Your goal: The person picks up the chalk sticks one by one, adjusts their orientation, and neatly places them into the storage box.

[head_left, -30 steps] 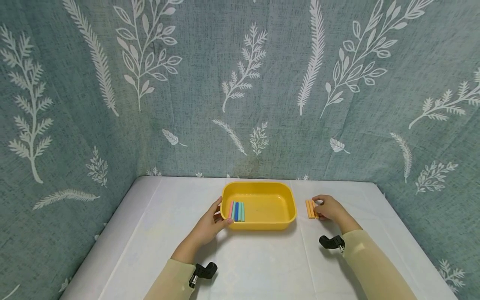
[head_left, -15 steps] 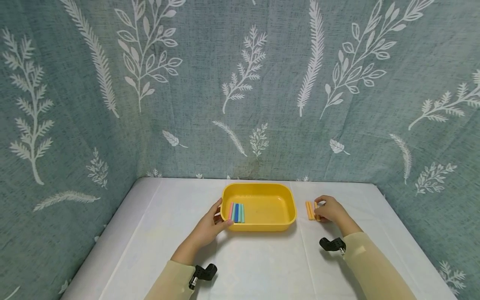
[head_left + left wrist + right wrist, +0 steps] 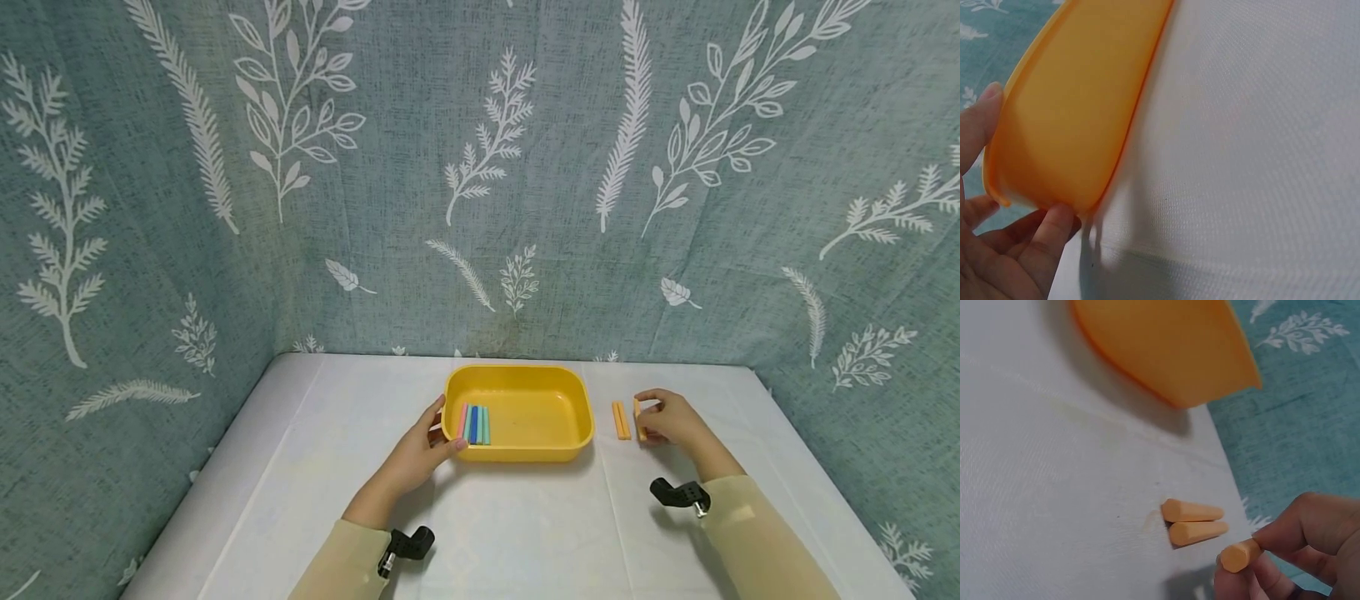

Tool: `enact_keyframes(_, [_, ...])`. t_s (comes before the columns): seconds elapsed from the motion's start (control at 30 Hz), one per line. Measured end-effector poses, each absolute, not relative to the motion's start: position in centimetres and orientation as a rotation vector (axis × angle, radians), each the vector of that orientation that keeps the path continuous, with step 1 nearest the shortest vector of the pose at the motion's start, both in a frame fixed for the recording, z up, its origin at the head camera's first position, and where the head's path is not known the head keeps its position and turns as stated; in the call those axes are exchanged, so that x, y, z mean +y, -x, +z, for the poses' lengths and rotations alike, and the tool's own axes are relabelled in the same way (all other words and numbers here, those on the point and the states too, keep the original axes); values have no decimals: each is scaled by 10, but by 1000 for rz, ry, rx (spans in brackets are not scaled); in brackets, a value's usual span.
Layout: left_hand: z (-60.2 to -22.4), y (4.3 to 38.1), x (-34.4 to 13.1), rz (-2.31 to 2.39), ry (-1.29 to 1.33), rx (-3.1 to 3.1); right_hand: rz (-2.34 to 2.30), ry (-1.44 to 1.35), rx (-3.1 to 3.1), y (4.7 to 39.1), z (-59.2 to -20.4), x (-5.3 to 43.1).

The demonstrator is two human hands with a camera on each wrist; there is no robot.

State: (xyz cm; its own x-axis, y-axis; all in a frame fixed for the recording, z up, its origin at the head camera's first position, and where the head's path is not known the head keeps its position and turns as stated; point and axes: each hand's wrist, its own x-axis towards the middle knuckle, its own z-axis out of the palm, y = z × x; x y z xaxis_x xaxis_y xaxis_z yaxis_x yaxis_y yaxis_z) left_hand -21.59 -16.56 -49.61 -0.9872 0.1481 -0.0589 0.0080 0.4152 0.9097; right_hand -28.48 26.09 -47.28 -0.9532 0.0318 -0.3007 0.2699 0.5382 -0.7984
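Observation:
A yellow plastic tray (image 3: 532, 417) stands on the table, with several chalk sticks (image 3: 474, 425) in pink, green and blue side by side at its left end. My left hand (image 3: 416, 454) grips the tray's left end, its thumb at the near corner and fingers round the outer side. To the right of the tray, two orange chalk sticks (image 3: 621, 421) lie close together. Just beyond them my right hand (image 3: 667, 421) pinches another orange chalk stick (image 3: 1240, 555) between thumb and fingertips, apart from the pair. The tray's inside is hidden in both wrist views.
A white cloth (image 3: 525, 533) covers the table. Behind it and at the sides hangs a grey-green curtain (image 3: 420, 275) with white leaf patterns. Each sleeve carries a small black camera mount, one on the left wrist (image 3: 408, 546) and one on the right wrist (image 3: 678, 493).
My right hand has drawn one orange chalk stick a little to the right, away from the other two, opening a gap. My left hand and the tray have stayed in place.

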Motion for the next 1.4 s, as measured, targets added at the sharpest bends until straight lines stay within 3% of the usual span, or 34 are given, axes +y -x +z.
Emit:
enact_keyframes(0.6, [-495, 215, -166, 1604, -134, 2542, -1674, -104, 2361, 276, -443, 256])
enact_keyframes(1.4, [-497, 216, -168, 1647, -175, 2524, -1711, -29, 2312, 279, -418, 190])
